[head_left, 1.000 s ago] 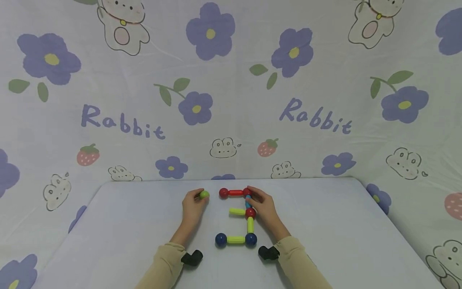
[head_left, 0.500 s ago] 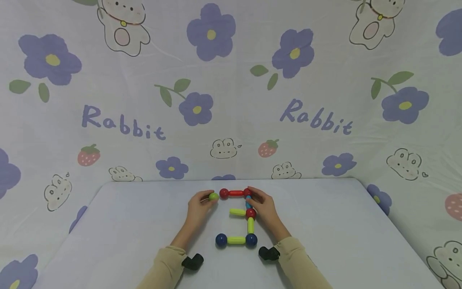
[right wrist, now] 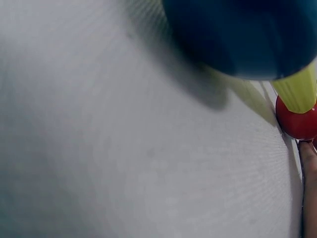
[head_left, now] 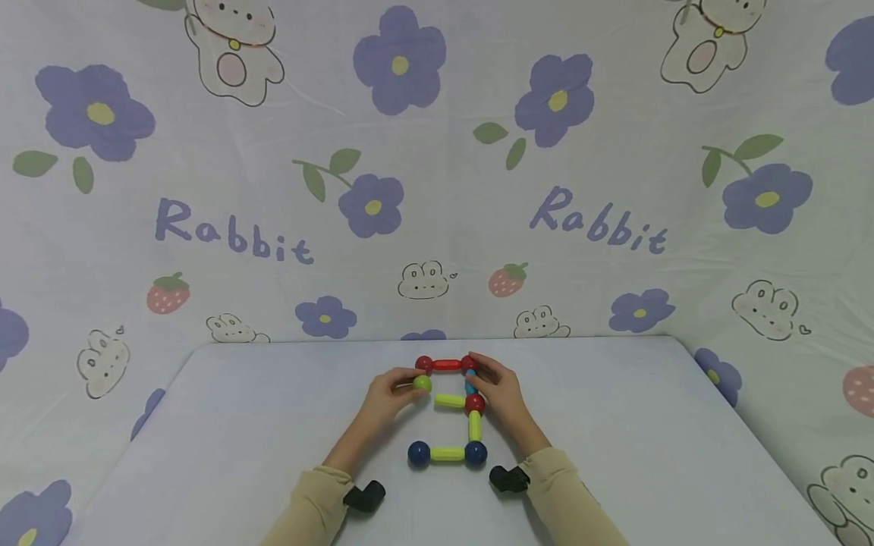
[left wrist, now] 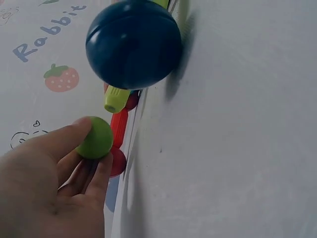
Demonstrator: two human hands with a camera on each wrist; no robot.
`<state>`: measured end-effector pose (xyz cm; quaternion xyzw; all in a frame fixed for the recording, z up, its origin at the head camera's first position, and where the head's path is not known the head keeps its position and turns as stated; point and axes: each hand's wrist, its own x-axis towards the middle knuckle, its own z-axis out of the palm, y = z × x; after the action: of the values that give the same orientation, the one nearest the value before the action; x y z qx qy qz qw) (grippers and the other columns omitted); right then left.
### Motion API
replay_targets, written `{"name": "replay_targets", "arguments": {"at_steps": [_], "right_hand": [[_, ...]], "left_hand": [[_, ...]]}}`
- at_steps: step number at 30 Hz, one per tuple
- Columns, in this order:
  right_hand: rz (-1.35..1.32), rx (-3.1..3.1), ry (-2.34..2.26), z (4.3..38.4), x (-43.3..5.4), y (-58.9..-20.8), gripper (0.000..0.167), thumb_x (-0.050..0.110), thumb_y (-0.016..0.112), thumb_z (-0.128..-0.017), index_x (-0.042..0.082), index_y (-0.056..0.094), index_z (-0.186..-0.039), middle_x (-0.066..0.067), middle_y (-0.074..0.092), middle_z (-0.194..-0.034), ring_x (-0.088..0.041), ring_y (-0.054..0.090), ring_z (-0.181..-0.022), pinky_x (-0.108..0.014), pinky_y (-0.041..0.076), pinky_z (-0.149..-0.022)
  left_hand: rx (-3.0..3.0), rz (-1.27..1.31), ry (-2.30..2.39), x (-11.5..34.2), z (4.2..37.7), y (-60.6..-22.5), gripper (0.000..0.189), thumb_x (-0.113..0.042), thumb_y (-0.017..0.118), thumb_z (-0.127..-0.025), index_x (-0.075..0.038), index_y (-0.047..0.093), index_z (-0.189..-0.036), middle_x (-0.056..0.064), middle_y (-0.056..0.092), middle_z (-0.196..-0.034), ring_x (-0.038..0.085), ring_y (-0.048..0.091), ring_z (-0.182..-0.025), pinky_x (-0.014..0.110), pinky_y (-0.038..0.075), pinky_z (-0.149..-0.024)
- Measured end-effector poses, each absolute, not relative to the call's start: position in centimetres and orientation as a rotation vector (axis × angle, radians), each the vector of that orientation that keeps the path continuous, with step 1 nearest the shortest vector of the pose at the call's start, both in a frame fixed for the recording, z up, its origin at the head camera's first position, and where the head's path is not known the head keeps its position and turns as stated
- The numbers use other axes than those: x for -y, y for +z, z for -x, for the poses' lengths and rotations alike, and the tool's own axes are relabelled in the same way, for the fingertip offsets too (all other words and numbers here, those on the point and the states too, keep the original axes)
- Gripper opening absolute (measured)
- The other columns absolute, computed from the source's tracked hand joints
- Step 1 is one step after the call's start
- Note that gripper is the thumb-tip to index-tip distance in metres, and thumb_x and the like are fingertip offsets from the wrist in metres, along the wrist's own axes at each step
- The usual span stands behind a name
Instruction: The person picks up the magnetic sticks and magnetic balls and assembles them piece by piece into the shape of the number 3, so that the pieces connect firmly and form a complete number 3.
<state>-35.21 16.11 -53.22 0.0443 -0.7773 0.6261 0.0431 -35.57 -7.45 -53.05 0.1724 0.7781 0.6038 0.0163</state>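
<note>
My left hand (head_left: 385, 398) pinches a lime-green ball (head_left: 422, 384) between thumb and fingers, just nearer than the red ball (head_left: 424, 365) at the far left of a figure of rods and balls. My right hand (head_left: 501, 388) holds the figure's far right corner, its fingers about a red corner ball (head_left: 467, 364) and its thumb over a blue rod (head_left: 471, 387). A red rod (head_left: 447, 365) joins the two far balls. Below the blue rod sits another red ball (head_left: 474, 403), with a yellow-green rod (head_left: 449, 401) pointing left, its left end free.
Nearer me, another yellow-green rod (head_left: 474, 426) leads to a dark blue ball (head_left: 475, 453). From there a yellow-green rod (head_left: 447, 454) runs left to a second dark blue ball (head_left: 419, 454). All lie on a white table (head_left: 259, 425) before a rabbit-print cloth (head_left: 437, 152).
My left hand has carried the lime-green ball rightward and a little nearer me, to beside the far left red ball. The right hand and the figure stay put.
</note>
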Motion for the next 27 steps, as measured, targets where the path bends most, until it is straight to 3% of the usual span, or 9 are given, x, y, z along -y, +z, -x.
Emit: {"name": "replay_targets", "arguments": {"at_steps": [7,18,27], "right_hand": [[-0.16,2.408,1.919,34.0,-15.9,-51.1,0.048,0.004,0.063,-0.093,-0.002,0.05,-0.139,-0.022,0.048,-0.146,-0.037,0.045,-0.137,-0.041,0.04,-0.111],[-0.112,2.379,1.908,35.9,-16.2,-54.4,0.046,0.01,0.066,-0.092,0.011,0.056,-0.137,-0.013,0.052,-0.145,-0.029,0.048,-0.136,-0.036,0.042,-0.11],[-0.122,2.377,1.918,35.6,-16.3,-54.1,0.046,0.01,0.066,-0.093,0.01,0.055,-0.137,-0.013,0.052,-0.146,-0.03,0.047,-0.137,-0.036,0.041,-0.11]], "left_hand": [[-2.382,-0.562,1.841,7.3,35.4,-53.4,0.038,-0.001,0.072,-0.084,0.0,0.064,-0.122,0.019,0.064,-0.126,0.032,0.062,-0.118,0.028,0.053,-0.096],[-2.402,-0.583,1.755,7.6,35.5,-53.8,0.037,-0.008,0.073,-0.086,-0.004,0.066,-0.122,0.016,0.065,-0.124,0.029,0.063,-0.117,0.03,0.053,-0.097],[-2.351,-0.57,1.725,7.8,35.3,-53.6,0.032,-0.008,0.074,-0.085,-0.001,0.065,-0.116,0.017,0.066,-0.12,0.027,0.066,-0.11,0.025,0.056,-0.091]]}}
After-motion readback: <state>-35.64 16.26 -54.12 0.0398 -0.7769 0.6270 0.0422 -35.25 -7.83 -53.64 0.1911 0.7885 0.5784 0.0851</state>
